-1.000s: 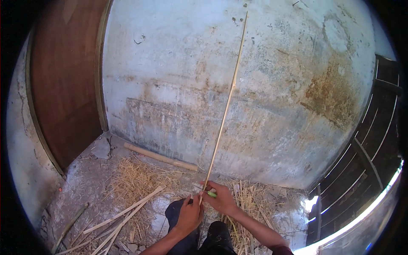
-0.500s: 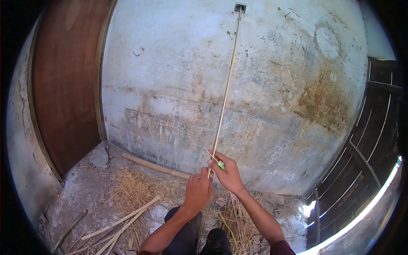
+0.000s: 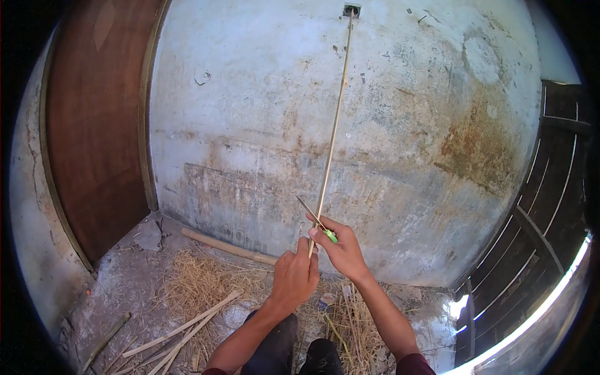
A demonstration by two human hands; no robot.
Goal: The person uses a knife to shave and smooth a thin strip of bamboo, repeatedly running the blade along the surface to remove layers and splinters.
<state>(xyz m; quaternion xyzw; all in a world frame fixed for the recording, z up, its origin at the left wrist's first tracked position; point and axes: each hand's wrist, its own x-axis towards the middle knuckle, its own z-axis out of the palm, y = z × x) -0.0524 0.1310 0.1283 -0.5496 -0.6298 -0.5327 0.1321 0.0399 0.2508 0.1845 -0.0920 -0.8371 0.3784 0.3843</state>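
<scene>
Leaning long pale bamboo strip

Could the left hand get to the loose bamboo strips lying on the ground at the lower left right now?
Probably not as things stand: the left hand is closed around the long bamboo strip leaning toward the wall, well above the loose strips on the floor. Nothing lies between them, but it would need to let go and reach down.

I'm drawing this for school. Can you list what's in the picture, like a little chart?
Left hand: grips the bottom of a long thin stick
Right hand: holds a knife with a green handle against the stick
Stick: runs up to the wall
Floor: straw, split sticks, a log
Left side: brown door
</scene>
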